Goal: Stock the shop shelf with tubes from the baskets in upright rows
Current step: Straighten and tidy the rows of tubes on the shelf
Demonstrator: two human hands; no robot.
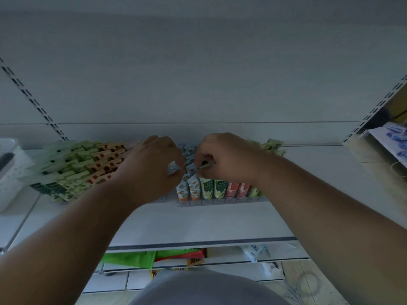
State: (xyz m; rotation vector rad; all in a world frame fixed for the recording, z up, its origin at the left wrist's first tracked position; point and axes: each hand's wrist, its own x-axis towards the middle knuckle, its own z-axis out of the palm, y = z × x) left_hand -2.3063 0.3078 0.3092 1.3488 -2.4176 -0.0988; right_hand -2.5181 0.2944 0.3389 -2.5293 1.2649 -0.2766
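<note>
Two hands are seen at the blue-patterned row of tubes (189, 158) on the shelf (198, 223). The left hand (152, 166) is curled, and its fingers (176, 164) appear to pinch a pale crimped tube end (172, 169). The right hand (222, 157) is curled too, its fingers (201, 167) closed on the tubes of that same row, just beside the left fingers.

For the step in hand, each tube is best set cap-down and pressed back against the one behind, so that the row is kept straight within its track. The crimped ends should be squared with those of the front tubes (193, 189) directly below the fingers.

Much is hidden. The rear of the rows to the right of the fingers is covered by the right hand and wrist. Whether the left fingers hold a loose tube or one already seated cannot be told. A flat stack of boxed tubes (77, 168) lies left of the left hand. No basket can be made out with certainty; a white container (10, 172) at the far left is cut off.
</note>
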